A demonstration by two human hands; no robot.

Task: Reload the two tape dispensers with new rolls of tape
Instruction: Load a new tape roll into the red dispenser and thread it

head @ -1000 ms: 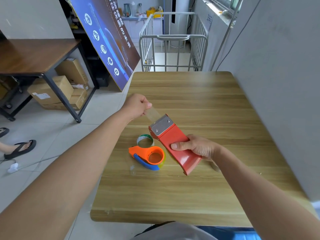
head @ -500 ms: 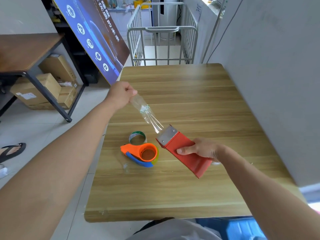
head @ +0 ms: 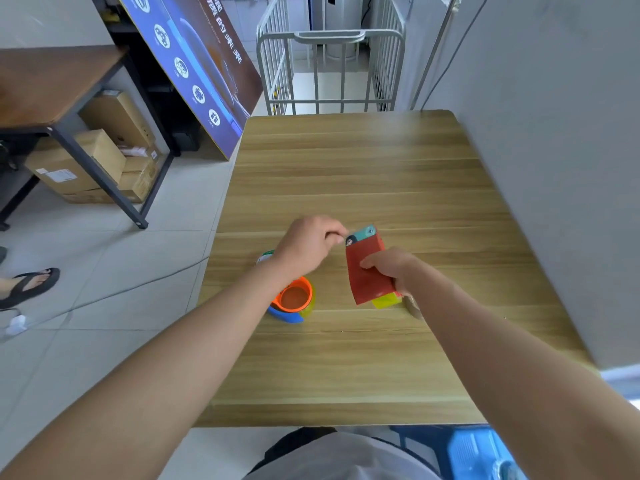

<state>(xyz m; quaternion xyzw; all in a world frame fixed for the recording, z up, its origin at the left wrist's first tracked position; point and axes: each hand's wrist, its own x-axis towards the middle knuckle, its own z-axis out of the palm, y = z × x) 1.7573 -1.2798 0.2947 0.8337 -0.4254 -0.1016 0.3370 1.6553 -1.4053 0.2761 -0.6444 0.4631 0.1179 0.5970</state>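
My right hand (head: 391, 268) grips the red tape dispenser (head: 365, 275) above the wooden table (head: 346, 168), its cutter end pointing away from me. A yellowish tape roll (head: 387, 301) shows under its near end. My left hand (head: 308, 249) is closed at the dispenser's far end, fingers pinched by the teal part (head: 363, 233); whether it holds tape there I cannot tell. An orange and blue dispenser (head: 292, 301) lies on the table under my left wrist. A small tape roll (head: 265, 258) with a green and white core peeks out behind that wrist.
A grey wall (head: 554, 168) runs along the table's right side. A metal cart (head: 329, 64) stands behind the far edge. To the left are a leaning blue poster (head: 194, 64), a dark desk (head: 52, 84) over cardboard boxes, and someone's sandalled foot (head: 27, 285).
My left hand had stretched a strip of clear tape far up and left from the red dispenser; it has come back to the cutter end. The stretched strip is gone. The dispenser now points more upright.
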